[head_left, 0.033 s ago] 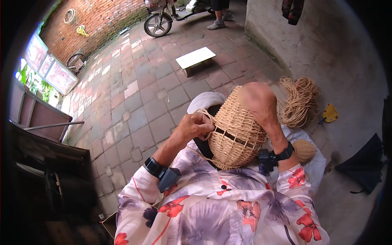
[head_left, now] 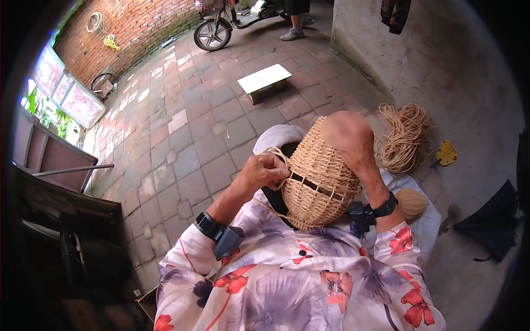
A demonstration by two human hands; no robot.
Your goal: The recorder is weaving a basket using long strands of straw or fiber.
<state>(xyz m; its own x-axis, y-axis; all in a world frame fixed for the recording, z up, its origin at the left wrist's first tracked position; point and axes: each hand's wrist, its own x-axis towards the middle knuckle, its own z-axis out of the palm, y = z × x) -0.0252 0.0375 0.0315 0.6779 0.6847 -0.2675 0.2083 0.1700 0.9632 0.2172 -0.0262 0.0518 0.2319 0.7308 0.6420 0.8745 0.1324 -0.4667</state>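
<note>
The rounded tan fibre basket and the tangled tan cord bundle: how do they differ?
The rounded tan fibre basket has tight woven rows; the tangled tan cord bundle has loose loops. The left hand and right hand are at the basket; neither touches the bundle. Both things are tan.

Scanning for print now, and nothing legible comes up, no word, no number! Over on the right, a flat yellow thing (head_left: 447, 153) on the floor (head_left: 469, 179) shows some dark marks, but they're too small and blurred for me to read.
</note>
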